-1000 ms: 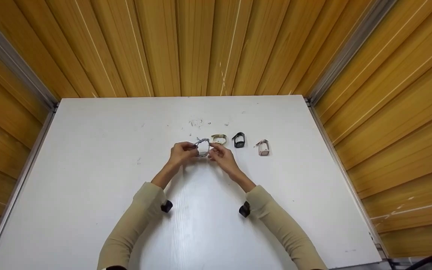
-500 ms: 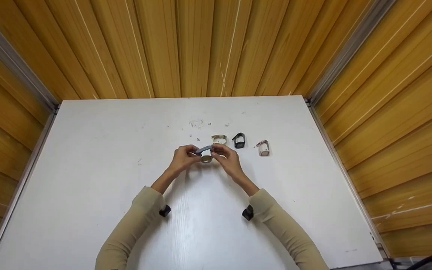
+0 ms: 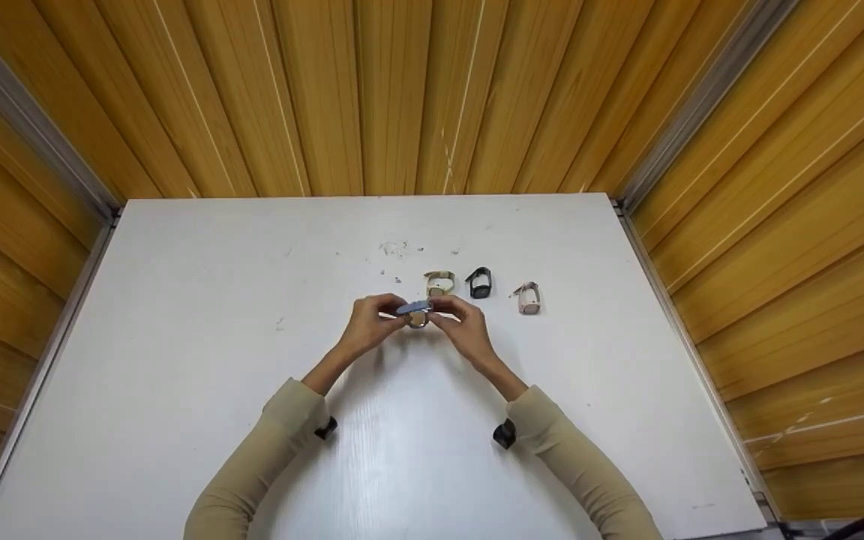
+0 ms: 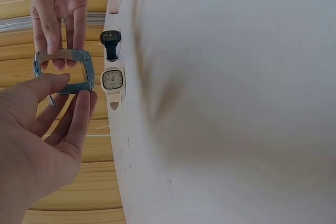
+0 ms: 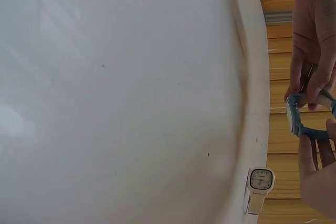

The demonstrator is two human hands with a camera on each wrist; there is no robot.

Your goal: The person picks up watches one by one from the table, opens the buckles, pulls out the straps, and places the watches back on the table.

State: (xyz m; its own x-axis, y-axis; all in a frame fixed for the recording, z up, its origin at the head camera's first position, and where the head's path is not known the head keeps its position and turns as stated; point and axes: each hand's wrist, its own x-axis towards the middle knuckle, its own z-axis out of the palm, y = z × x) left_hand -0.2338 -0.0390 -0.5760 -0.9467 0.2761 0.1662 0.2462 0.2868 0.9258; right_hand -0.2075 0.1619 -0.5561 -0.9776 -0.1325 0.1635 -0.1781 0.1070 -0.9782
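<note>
Fingers (image 4: 80, 121) pinching blue watch (image 4: 90, 71), above table (image 3: 417, 450)

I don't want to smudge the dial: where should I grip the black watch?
On the black watch, I'd pinch the far part of the strap, coming down from above. The strap forms a loop whose opening shows from above, and the dial is at the near side, so that should likely avoid it.

Booth-like workspace, exact kind unclear: white counter (image 3: 162, 330), wood-look panels (image 3: 394, 97) on 3 sides, grey metal posts (image 3: 702, 105) at 2 corners.
</note>
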